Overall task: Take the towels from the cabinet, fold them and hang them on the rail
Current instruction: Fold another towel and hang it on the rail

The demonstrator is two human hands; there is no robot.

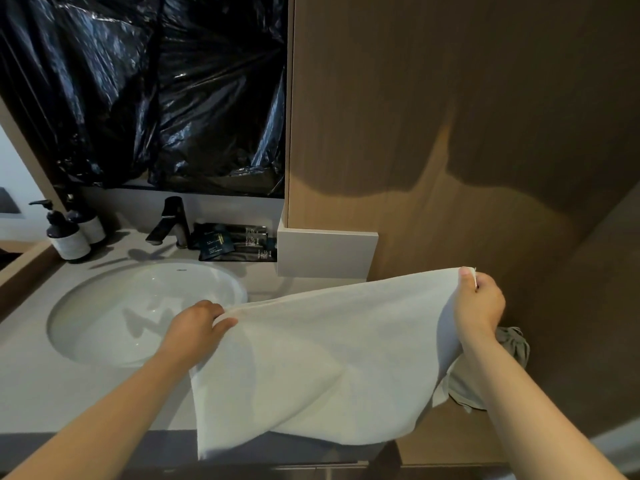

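I hold the white towel (329, 358) spread in the air above the counter (34, 393) edge, my left hand (199, 323) and right hand (479, 303) each pinching a top corner with closed fingers, and it looks light, soft and limp, best handled by its corners here between the sink (194, 282) and the wooden wall (450, 133).

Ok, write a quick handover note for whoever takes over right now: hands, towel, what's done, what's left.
Left hand grips the white towel at its upper left corner; right hand pinches the upper right corner.
Towel is held spread open over the counter, right of the sink.
Done: one towel out, not yet folded.
Left: fold it and hang it; no rail in view.
Grey cloth behind the right forearm.
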